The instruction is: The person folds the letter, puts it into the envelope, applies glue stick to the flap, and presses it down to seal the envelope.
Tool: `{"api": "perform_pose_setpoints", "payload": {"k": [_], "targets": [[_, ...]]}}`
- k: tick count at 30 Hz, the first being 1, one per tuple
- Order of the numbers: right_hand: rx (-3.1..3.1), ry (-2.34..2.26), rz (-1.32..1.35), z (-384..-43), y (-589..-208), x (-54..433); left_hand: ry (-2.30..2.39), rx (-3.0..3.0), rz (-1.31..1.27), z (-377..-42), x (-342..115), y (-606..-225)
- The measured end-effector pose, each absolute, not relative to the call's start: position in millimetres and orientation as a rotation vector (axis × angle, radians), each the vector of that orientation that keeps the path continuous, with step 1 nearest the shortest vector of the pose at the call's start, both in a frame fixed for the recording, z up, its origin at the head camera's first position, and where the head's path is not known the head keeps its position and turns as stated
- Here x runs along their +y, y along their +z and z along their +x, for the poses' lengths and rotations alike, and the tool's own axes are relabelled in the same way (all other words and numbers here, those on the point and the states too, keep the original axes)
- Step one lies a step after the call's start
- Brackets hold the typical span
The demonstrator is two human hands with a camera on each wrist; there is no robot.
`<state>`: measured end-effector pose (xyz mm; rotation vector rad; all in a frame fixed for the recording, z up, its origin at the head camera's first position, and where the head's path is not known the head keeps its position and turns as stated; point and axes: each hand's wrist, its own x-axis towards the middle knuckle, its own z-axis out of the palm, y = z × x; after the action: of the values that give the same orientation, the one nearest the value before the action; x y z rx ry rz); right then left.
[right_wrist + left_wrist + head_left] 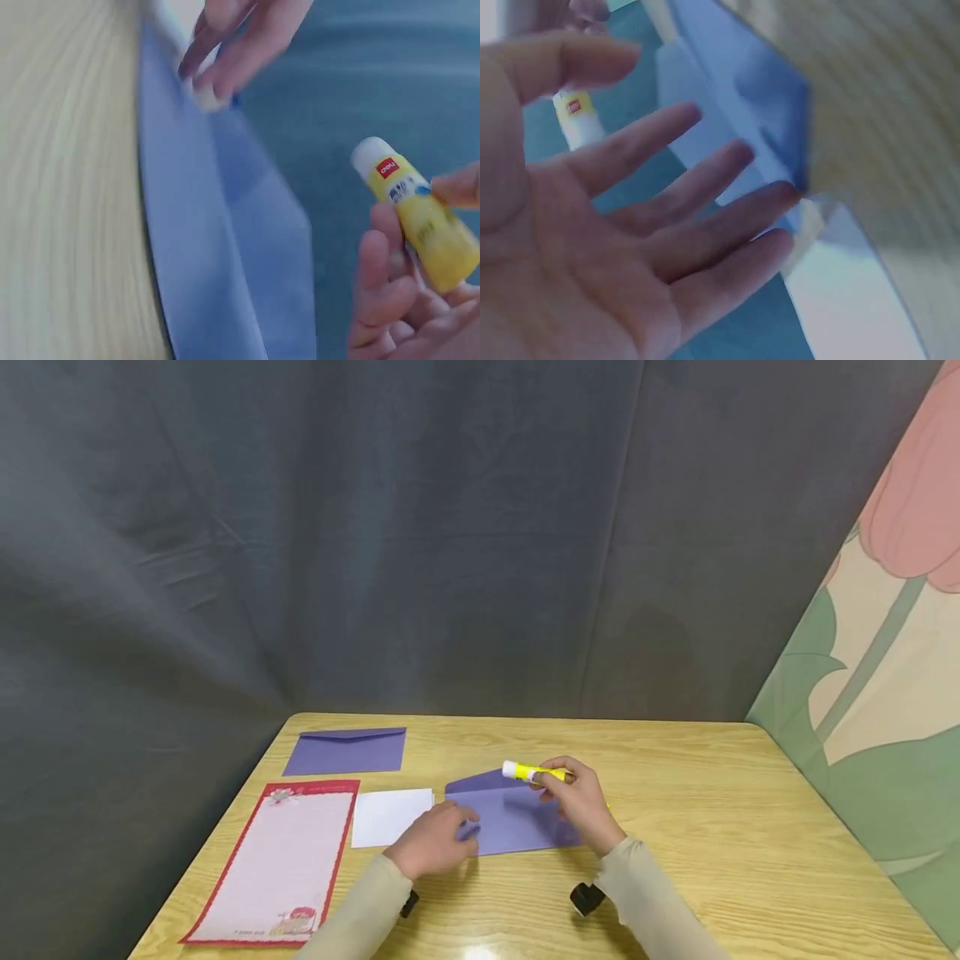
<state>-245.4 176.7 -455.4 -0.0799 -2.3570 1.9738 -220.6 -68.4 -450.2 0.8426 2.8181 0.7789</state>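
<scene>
My right hand (583, 806) holds a yellow glue stick (420, 217) between thumb and fingers, raised over a purple envelope (517, 833). The glue stick's white cap end points left. The envelope lies with its flap (259, 195) unfolded on the far side. My left hand (437, 841) is over the envelope's left end, nothing in its grasp. In the left wrist view its fingers (697, 236) are spread and loosely extended, palm in sight. Just left of that hand lies a white paper (386, 820), its lower right corner hidden behind the hand.
A second purple envelope (347, 755), flap folded over, lies at the back left of the wooden table (720, 827). A red-bordered letter sheet (288, 856) lies at the front left. Something small and yellow (608, 807) peeks out behind the right wrist. A dark curtain (450, 543) stands behind.
</scene>
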Motion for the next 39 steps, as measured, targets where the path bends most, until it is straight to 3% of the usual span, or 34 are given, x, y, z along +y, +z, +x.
{"api": "perform_pose_setpoints", "payload": {"k": [4, 8, 13, 17, 21, 28, 39], "targets": [[-2.234, 2.262, -0.022, -230.6, -450.0, 178.9, 1.139, 2.743, 0.797, -219.3, -60.9, -442.3], [-2.175, 2.419, 0.212, -214.0, -449.6, 174.7, 1.506, 2.591, 0.785, -214.2, -49.4, -433.2], [-2.163, 2.454, 0.497, -198.5, -448.8, 164.7, 1.756, 2.490, 0.748, -210.5, -41.5, -427.6], [-2.228, 2.394, 0.557, -193.7, -447.9, 162.3, 1.818, 2.482, 0.706, -210.9, -40.9, -429.0], [-2.482, 1.932, 0.478, -198.3, -447.7, 176.1, 1.791, 2.509, 0.668, -210.2, -44.2, -430.9], [-2.785, 0.891, 0.106, -216.0, -452.7, 228.7, 1.717, 2.569, 0.609, -208.9, -53.5, -436.2], [-3.036, 0.629, 0.011, -230.4, -467.1, 256.2, 1.657, 2.590, 0.632, -211.0, -56.0, -447.5]]}}
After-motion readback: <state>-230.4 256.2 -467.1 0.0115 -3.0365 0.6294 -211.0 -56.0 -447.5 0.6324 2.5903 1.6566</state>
